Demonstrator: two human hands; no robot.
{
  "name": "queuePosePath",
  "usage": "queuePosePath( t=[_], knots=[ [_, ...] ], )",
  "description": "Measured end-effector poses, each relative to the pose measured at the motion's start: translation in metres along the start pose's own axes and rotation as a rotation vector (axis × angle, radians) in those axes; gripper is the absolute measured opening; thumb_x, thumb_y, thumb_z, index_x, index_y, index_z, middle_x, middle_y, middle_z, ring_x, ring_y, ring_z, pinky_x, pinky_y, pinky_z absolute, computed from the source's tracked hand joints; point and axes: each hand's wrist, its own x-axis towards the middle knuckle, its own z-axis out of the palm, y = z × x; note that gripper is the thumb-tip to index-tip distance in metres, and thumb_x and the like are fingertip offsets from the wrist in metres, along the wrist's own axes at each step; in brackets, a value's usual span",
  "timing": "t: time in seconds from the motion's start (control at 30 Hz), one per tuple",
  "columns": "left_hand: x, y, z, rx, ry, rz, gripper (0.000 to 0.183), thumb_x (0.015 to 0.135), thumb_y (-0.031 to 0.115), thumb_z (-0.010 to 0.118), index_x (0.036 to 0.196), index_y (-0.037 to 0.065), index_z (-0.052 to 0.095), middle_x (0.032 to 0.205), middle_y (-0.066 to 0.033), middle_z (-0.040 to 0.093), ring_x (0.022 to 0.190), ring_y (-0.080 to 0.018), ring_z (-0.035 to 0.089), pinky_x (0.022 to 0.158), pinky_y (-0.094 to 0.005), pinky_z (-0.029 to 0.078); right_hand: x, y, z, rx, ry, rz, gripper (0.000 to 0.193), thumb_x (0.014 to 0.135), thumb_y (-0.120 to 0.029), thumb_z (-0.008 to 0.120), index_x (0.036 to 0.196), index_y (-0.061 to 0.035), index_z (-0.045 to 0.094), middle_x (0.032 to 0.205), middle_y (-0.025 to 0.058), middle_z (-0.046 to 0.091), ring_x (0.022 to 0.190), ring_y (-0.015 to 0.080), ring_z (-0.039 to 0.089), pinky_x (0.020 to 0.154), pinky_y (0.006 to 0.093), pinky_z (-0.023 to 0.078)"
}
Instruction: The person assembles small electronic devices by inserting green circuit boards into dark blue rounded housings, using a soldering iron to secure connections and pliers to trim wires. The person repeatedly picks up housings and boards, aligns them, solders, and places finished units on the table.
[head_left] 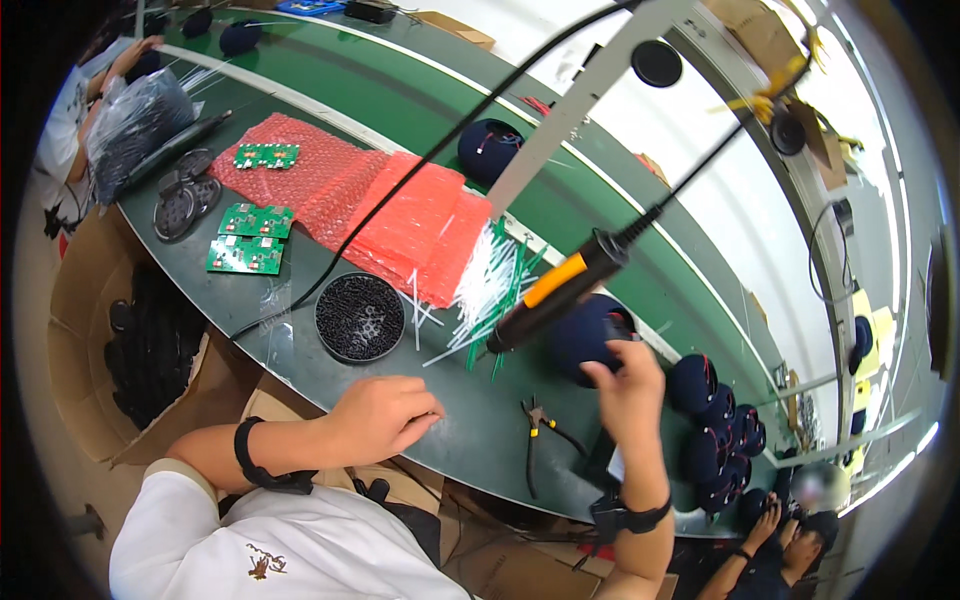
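My left hand (385, 420) is over the table's near edge, its fingers curled and thumb pressed to them; whatever it may hold is too small to see. Beyond it stands a round black dish (360, 318) full of small black parts, probably screws. My right hand (632, 390) is beside a dark blue rounded shell (580, 345), thumb and forefinger apart; whether they touch it I cannot tell. A black electric screwdriver (560, 290) with an orange band hangs in front of the shell. Below lie cutting pliers (537, 430) with black and yellow handles.
White and green cable ties (490, 285) lie by red bubble-wrap bags (420, 215). Green circuit boards (250, 240) are at left, near black round parts (185, 200). More blue shells (705, 450) line the right side. A cardboard box (90, 330) holds black parts. Co-workers sit at both ends.
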Motion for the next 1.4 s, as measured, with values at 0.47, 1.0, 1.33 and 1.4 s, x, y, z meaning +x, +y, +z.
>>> queuePosePath(
  t=[0.47,1.0,1.33,1.4],
  knots=[
    [0.166,0.056,0.054,0.29,0.008,0.353,0.05,0.075,0.023,0.087,0.116,0.004,0.066,0.105,-0.0111,0.066,0.101,-0.0307,0.063,0.09,-0.043,0.048,-0.139,-0.053,0.037,-0.312,-0.142,0.163,0.041,0.087,-0.029,0.078,0.102,0.0045,0.06,0.139,0.0332,0.052,0.14,0.0493,0.042,0.115,0.0637,0.032],
    [0.157,0.071,0.038,0.086,-0.651,0.188,0.078,0.067,0.009,0.088,0.136,0.017,0.053,0.091,-0.012,0.065,0.09,-0.0322,0.07,0.081,-0.044,0.053,-0.173,-0.056,0.016,0.371,0.252,0.37,0.048,0.081,0.001,0.078,0.127,-0.0002,0.064,0.1,0.013,0.064,0.081,0.0244,0.063,0.073,0.0347,0.053],
    [0.16,0.074,0.038,0.087,-0.696,0.186,0.08,0.069,0.007,0.09,0.137,0.017,0.049,0.094,-0.0137,0.066,0.092,-0.0325,0.069,0.081,-0.0449,0.053,-0.153,-0.042,0.028,0.401,0.251,0.383,0.041,0.081,0.001,0.076,0.122,0.0021,0.067,0.094,0.0112,0.063,0.075,0.0219,0.059,0.071,0.0325,0.051],
    [0.16,0.073,0.038,0.085,-0.699,0.187,0.081,0.069,0.007,0.089,0.138,0.017,0.049,0.096,-0.014,0.066,0.093,-0.0324,0.069,0.081,-0.0451,0.053,-0.151,-0.04,0.028,0.389,0.239,0.376,0.042,0.082,0.0,0.076,0.123,0.0002,0.067,0.093,0.0127,0.063,0.075,0.0236,0.062,0.07,0.0333,0.052]
  ],
)
